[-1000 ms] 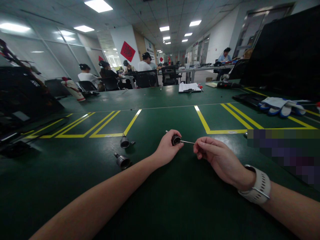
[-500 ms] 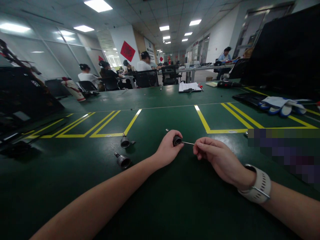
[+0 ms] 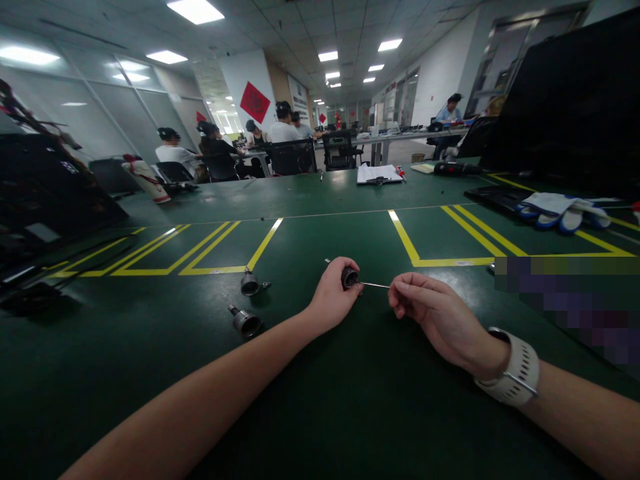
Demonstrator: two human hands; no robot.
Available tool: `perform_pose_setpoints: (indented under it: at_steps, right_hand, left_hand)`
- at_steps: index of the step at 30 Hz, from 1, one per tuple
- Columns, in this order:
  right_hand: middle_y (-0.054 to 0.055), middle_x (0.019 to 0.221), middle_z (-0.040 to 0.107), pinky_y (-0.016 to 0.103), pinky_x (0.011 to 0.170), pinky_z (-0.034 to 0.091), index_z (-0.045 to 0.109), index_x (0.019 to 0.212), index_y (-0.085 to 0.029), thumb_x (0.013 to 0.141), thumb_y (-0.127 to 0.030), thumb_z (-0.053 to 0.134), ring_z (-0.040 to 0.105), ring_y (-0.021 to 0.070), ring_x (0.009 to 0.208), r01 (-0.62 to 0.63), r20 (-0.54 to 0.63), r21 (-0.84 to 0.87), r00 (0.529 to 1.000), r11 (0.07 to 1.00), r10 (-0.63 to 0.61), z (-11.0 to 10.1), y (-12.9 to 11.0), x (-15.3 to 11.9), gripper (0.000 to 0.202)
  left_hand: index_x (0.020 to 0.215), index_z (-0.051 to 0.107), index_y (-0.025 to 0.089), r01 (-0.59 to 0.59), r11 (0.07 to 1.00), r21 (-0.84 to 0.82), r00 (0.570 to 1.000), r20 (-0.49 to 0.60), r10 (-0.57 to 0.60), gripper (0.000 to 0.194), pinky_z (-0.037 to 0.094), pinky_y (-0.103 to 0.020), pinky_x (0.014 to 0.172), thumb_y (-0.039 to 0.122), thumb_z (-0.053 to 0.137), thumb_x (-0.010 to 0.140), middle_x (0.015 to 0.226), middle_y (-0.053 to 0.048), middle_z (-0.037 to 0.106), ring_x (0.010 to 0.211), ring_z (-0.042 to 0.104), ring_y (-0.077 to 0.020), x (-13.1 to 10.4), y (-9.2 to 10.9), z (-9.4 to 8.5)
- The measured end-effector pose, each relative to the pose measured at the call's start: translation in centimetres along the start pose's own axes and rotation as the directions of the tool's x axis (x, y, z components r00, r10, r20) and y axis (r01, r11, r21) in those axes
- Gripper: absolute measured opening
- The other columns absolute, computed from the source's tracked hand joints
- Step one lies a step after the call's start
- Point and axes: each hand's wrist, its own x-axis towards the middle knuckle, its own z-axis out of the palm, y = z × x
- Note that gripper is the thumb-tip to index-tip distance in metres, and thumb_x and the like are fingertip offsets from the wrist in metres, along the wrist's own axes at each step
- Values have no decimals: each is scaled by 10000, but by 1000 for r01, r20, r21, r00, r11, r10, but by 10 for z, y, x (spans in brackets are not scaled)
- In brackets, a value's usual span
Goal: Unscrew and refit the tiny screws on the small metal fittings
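Note:
My left hand is closed around a dark metal cup-shaped part, its open mouth turned toward me and to the right. A short pale stem sticks out past the knuckles on the far side. My right hand pinches a thin silver rod whose other end reaches the mouth of that part. Whether the rod's tip touches inside is hidden. To the left, two similar cup-shaped parts lie on the table, a smaller one and a larger one with its stem pointing away. Near the smaller one is a tiny metal piece.
Yellow tape lines mark the green table. Farther back lie a clipboard with paper, a black-and-red tool and white-and-blue gloves. Dark cases flank both sides. Several people sit at desks beyond.
My left hand has shifted slightly left with the cup-shaped part. My right hand stays nearly in place, so the gap between the hands is a little wider.

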Motion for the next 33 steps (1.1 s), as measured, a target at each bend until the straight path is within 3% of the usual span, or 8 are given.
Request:
perform_pose_setpoints:
  at_steps: [9, 28, 33]
  right_hand:
    - [11, 687, 585, 290, 614, 375, 606, 720, -176, 777, -281, 612, 495, 135, 631, 33, -18, 7, 999, 999, -32, -2, 5, 1, 119]
    - [14, 682, 579, 291, 588, 389, 611, 726, -182, 789, -298, 593, 497, 145, 631, 115, -84, -173, 988, 978, -131, -6, 10, 0, 133]
    - [11, 724, 580, 299, 623, 410, 612, 755, -211, 833, -307, 561, 515, 161, 687, 205, -51, -198, 975, 959, -219, -6, 9, -2, 134]
  left_hand:
    - [974, 501, 177, -46, 999, 23, 998, -33, 47, 371, 459, -299, 784, -5, 520, 652, 964, -24, 527, 872, 508, -155, 0, -6, 1]
    - [987, 499, 174, 46, 999, 21, 998, -42, -45, 365, 470, -350, 805, 3, 528, 666, 994, -47, 528, 917, 520, -191, 1, -1, 0]
    - [987, 495, 175, 26, 1000, -6, 999, -44, -26, 313, 455, -360, 824, 44, 531, 705, 988, -41, 522, 930, 518, -198, 1, -2, 1]
